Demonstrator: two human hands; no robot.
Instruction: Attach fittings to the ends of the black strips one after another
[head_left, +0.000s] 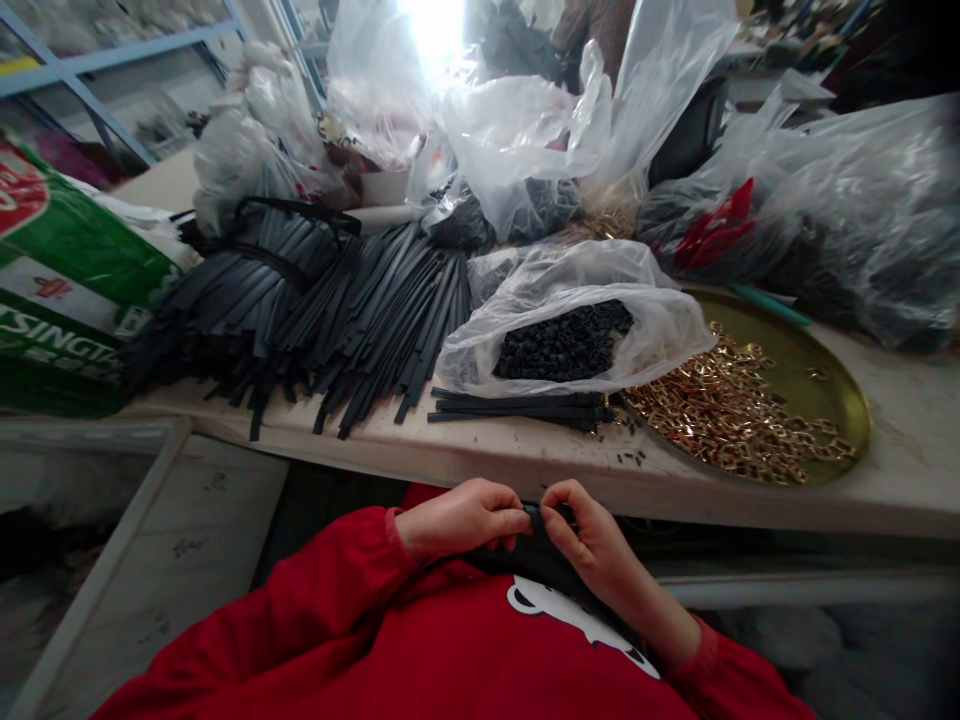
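My left hand [469, 517] and my right hand [591, 535] meet at the table's front edge, just above my lap. Both are closed in a pinch on a dark strap [533, 516], of which only a short piece shows between the fingertips. Several black straps [517, 405] lie in a small stack on the table ahead. Behind them, an open clear plastic bag [667, 325] holds many small black loops [564, 342]. To the right, small gold-coloured metal rings or buckles [739, 410] are heaped on a round brass-coloured tray [851, 400].
Large bundles of loose black straps [375, 310] spread over the table's left half, beside a green printed bag [64, 290]. Filled plastic bags [862, 200] line the back. Small black bits [631, 458] lie near the tray. A pale crate [150, 520] stands at lower left.
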